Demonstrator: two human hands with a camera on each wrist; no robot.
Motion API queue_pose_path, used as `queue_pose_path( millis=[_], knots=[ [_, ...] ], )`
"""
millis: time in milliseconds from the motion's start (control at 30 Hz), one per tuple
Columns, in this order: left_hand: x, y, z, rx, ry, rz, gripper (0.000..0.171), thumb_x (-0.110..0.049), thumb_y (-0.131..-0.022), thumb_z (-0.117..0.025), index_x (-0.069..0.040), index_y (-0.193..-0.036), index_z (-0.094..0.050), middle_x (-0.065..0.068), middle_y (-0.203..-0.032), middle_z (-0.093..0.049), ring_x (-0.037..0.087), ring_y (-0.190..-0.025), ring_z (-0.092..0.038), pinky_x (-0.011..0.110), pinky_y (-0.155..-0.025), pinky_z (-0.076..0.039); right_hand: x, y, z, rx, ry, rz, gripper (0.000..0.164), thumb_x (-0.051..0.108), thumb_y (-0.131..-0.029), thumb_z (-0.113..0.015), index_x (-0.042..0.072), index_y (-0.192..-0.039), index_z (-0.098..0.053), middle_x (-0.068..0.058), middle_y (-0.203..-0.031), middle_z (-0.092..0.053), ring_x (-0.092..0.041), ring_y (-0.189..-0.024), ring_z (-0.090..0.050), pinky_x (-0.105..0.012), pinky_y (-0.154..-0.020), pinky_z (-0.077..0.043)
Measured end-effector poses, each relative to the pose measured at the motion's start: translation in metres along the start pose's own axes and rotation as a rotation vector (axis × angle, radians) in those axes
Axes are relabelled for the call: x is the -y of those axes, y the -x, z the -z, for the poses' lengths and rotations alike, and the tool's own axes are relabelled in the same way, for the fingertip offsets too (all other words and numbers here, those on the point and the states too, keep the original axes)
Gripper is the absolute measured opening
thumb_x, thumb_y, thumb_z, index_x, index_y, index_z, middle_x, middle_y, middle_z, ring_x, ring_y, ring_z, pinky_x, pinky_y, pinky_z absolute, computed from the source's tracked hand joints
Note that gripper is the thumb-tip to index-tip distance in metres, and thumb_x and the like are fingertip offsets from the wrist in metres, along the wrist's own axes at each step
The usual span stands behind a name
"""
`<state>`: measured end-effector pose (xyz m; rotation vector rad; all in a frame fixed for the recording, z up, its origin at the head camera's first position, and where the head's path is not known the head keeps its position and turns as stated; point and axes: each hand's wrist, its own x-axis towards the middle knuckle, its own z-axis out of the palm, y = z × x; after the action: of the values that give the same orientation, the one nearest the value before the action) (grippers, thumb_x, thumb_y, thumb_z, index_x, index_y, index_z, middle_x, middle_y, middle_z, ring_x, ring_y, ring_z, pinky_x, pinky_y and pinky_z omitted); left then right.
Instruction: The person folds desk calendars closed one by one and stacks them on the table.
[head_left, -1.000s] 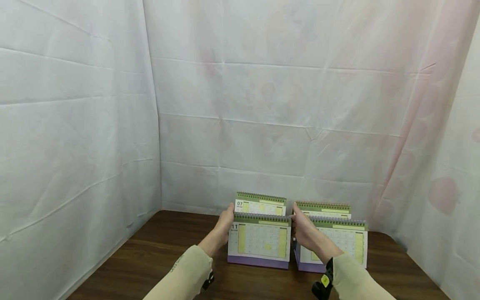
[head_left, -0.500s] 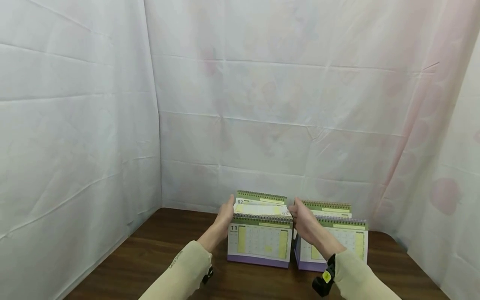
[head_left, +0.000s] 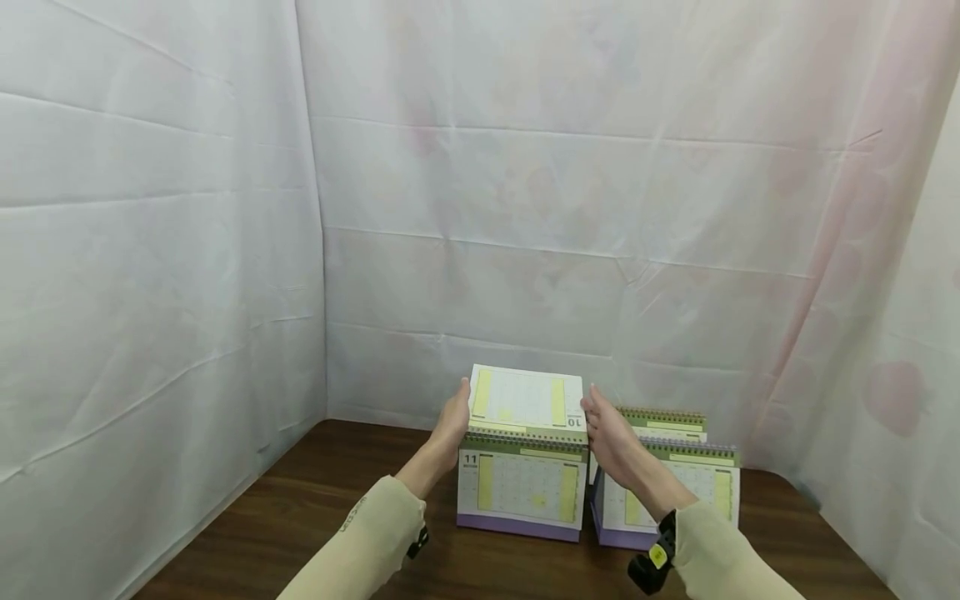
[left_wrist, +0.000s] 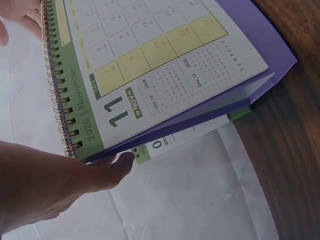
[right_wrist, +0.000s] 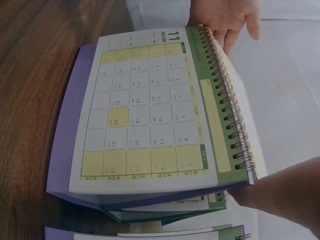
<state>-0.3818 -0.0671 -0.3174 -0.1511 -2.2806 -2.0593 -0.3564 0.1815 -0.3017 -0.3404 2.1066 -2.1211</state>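
Observation:
A spiral-bound desk calendar with a purple stand shows its November page, number 11, between my two hands. Above its coil one sheet, marked 10 and upside down, is raised at the back. My left hand lies along the left side, thumb up; in the left wrist view its fingertips reach behind the top corner. At the sheet's right edge is my right hand, its fingers partly hidden behind the calendar. In the right wrist view the left hand's fingers look extended.
Just to the right stand another purple calendar and a green one behind it. Part of a further calendar shows behind the November one. White cloth hangs around the dark wooden table.
The sheet marked 10 has risen from behind the coil and now covers the 07 calendar at the back. Both hands have moved slightly upward beside it.

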Motion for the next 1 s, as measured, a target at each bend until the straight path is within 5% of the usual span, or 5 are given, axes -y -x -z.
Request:
queue_pose_path(
  millis=[200,333,567,1000],
  knots=[
    [-0.0011,-0.0015,0.0038,0.054,0.053,-0.041,0.092,-0.078,-0.088,-0.007,-0.014,-0.134,-0.053,0.015,-0.121,-0.061,0.030,-0.127,-0.047,0.057,-0.114,-0.021,0.0020,0.0007,0.0001,-0.016,-0.031,0.068,0.084,0.062,-0.099,-0.019,0.013,-0.149,0.026,-0.018,-0.159,0.021,-0.038,-0.148,0.017,-0.054,-0.120,0.007],
    [-0.0016,-0.0039,0.0053,0.098,0.106,-0.072,0.102,-0.086,-0.080,-0.004,-0.013,-0.137,-0.047,0.017,-0.115,-0.066,0.028,-0.109,-0.059,0.050,-0.106,-0.033,0.0028,0.0008,-0.0014,-0.017,-0.083,0.088,0.079,0.058,-0.101,-0.016,0.013,-0.149,0.026,-0.013,-0.159,0.025,-0.034,-0.147,0.022,-0.052,-0.120,0.011],
    [0.0012,-0.0029,0.0048,0.131,0.166,-0.114,0.085,-0.074,-0.091,-0.005,-0.013,-0.142,-0.036,0.019,-0.118,-0.060,0.026,-0.101,-0.061,0.038,-0.088,-0.046,-0.0023,0.0005,-0.0017,-0.009,-0.157,0.135,0.068,0.045,-0.105,-0.014,0.011,-0.150,0.025,-0.008,-0.158,0.029,-0.029,-0.146,0.028,-0.050,-0.119,0.016],
    [0.0067,-0.0022,0.0021,0.095,0.240,-0.108,0.082,-0.075,-0.092,-0.013,-0.015,-0.140,-0.041,0.014,-0.117,-0.055,0.027,-0.110,-0.051,0.039,-0.094,-0.040,-0.0055,-0.0003,-0.0025,-0.042,-0.238,0.123,0.063,0.037,-0.106,-0.012,0.011,-0.147,0.029,-0.008,-0.154,0.036,-0.028,-0.141,0.035,-0.048,-0.117,0.021]
  ],
)
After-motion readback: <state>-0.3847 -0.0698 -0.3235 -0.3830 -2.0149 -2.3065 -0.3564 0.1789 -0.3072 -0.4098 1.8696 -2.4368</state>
